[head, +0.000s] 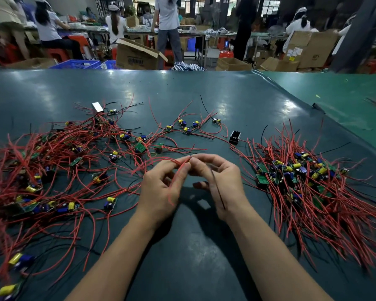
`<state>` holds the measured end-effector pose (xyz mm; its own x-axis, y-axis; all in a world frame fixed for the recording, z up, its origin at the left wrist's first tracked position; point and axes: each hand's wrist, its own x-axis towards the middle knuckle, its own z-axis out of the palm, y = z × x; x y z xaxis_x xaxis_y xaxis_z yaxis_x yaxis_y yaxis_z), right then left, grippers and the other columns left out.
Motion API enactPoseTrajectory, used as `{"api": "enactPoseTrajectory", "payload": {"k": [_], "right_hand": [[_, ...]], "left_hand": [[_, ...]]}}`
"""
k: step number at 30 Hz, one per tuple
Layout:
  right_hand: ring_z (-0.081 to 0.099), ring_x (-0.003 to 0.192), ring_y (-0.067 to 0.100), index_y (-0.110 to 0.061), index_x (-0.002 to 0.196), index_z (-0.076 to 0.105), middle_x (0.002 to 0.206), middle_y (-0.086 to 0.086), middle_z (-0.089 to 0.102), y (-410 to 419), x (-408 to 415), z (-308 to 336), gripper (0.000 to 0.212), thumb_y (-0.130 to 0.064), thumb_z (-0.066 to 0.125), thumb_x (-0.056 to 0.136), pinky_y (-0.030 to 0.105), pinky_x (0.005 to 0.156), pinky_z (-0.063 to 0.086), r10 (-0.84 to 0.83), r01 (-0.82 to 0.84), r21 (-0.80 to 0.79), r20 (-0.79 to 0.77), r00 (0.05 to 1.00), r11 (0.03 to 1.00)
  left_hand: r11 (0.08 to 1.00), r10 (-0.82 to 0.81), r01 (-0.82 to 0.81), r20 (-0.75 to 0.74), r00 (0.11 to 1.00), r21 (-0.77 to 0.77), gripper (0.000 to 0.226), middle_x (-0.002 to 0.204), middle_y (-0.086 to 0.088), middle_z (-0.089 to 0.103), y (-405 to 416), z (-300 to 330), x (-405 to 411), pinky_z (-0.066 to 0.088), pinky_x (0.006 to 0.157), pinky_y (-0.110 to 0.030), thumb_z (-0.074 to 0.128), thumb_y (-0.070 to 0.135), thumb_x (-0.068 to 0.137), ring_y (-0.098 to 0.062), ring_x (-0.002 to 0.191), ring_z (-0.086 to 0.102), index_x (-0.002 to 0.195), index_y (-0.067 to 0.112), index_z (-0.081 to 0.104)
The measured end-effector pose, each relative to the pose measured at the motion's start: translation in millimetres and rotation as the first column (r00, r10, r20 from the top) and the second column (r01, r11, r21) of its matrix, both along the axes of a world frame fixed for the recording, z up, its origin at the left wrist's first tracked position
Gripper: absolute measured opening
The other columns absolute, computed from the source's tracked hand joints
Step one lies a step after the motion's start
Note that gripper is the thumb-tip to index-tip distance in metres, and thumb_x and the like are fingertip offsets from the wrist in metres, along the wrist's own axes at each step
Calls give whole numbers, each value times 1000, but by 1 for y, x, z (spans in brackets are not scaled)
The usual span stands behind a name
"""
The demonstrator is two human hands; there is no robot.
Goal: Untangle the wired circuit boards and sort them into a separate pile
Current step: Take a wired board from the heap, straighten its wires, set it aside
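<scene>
Two bare forearms reach in from the bottom edge and meet above the middle of the dark green desk. On the left hand, the fingers are curled, thumb and forefinger pinching a red wire that droops over the palm. On the right hand, the fingers are curled too, their tips closed on a small circuit board, mostly hidden, with a black wire trailing across the palm. Both hands are raised off the desk, fingertips touching. A tangled heap of wired boards sprawls left; a denser sorted pile lies right.
</scene>
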<state>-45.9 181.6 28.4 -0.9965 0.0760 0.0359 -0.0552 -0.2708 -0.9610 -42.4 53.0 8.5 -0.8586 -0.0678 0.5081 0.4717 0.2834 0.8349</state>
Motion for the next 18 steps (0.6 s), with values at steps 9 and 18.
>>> {"api": "enactPoseTrajectory", "payload": {"k": [9, 18], "right_hand": [[68, 93, 2, -23, 114, 71, 100, -4, 74, 4, -2, -9, 29, -7, 67, 89, 17, 80, 50, 115, 58, 637, -228, 967, 769], [64, 58, 21, -35, 89, 57, 88, -8, 73, 3, 1, -10, 14, -27, 69, 91, 36, 62, 55, 101, 107, 669, -264, 959, 735]], "left_hand": [[996, 85, -86, 58, 995, 11, 23, 79, 8, 73, -3, -2, -8, 52, 64, -16, 71, 13, 87, 0, 66, 66, 80, 34, 70], [951, -90, 21, 212, 973, 309, 9, 73, -3, 74, -7, 0, -9, 53, 57, -20, 72, 28, 76, -10, 60, 63, 79, 20, 76]]}}
